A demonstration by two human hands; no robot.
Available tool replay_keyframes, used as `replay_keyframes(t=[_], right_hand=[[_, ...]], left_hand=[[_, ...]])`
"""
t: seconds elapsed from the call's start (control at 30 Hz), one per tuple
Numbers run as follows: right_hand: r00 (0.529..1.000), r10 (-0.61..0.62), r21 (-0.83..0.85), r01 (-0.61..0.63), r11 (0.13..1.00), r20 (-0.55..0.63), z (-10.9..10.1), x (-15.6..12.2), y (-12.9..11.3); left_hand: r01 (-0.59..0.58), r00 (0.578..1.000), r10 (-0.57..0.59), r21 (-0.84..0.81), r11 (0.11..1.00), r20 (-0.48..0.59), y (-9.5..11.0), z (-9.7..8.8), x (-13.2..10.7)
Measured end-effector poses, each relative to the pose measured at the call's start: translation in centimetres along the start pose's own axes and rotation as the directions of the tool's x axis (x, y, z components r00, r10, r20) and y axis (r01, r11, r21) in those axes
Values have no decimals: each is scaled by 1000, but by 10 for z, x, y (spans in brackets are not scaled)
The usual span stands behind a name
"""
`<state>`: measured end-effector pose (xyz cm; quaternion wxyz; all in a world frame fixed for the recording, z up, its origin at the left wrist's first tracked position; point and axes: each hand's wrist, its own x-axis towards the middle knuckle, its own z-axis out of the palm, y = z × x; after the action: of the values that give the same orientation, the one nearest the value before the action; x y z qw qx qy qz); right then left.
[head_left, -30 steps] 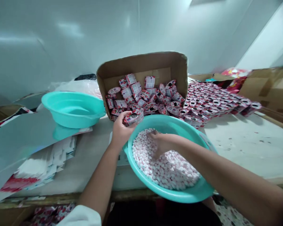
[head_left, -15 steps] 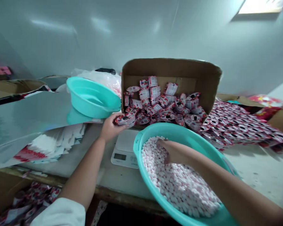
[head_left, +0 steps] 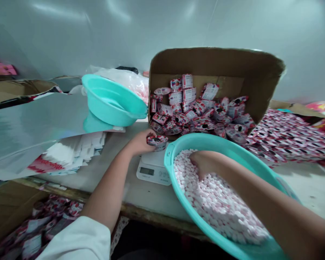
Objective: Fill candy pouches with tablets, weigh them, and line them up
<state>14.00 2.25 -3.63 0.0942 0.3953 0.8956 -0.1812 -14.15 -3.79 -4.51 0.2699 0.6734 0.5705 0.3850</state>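
Observation:
My left hand (head_left: 139, 141) grips a small red-and-white printed cup (head_left: 157, 141) and holds it on the white digital scale (head_left: 153, 168). My right hand (head_left: 203, 163) is dug into the pile of small pink and white candies (head_left: 219, 206) that fills the big teal basin (head_left: 178, 191) in front of me; its fingers are buried, curled in the candies. Behind the scale, a cardboard box (head_left: 219, 68) lies on its side, full of the same printed cups (head_left: 195, 112).
A second, empty teal basin (head_left: 112, 103) rests on silver sheets (head_left: 32, 130) and stacked flat packaging (head_left: 67, 157) at the left. Rows of cups (head_left: 284, 139) cover the table at the right. More wrappers (head_left: 48, 220) lie in a box below the table edge.
My left hand carried the cup from near the box opening down onto the scale. My right hand has sunk deeper into the candies. The view has shifted left.

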Motion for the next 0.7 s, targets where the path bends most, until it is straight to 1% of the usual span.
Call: replay_keyframes(t=[0.07,0.1,0.23,0.33,0.4,0.5,0.6,0.7], right_hand=[[994,31,-3,-31,1000,100,-7,-3,2],[990,51,-2,-51,999,130,-10,-3,3],[974,124,8,-127,992,190,-9,1,11],[966,139,10,-145,989,218,-5,4,13],[964,144,1,-148,989,224,-5,3,13],[962,160,-24,-159,987,220,-6,0,12],[963,151,-37,-146,989,224,-7,-1,12],[960,140,-60,-129,990,240,-6,2,15]], left_hand=[[13,1000,-13,4,1000,22,3,-4,-2],[20,999,-20,5,1000,35,4,-6,-2],[45,994,-44,-6,999,98,6,-11,-3],[62,991,-58,-28,998,117,4,-10,-1],[73,992,-65,-67,995,105,3,-8,0],[78,995,-65,-176,981,80,4,-9,-1],[62,998,-59,-260,964,19,10,-13,-4],[41,997,-58,-262,964,-60,15,-15,-5]])
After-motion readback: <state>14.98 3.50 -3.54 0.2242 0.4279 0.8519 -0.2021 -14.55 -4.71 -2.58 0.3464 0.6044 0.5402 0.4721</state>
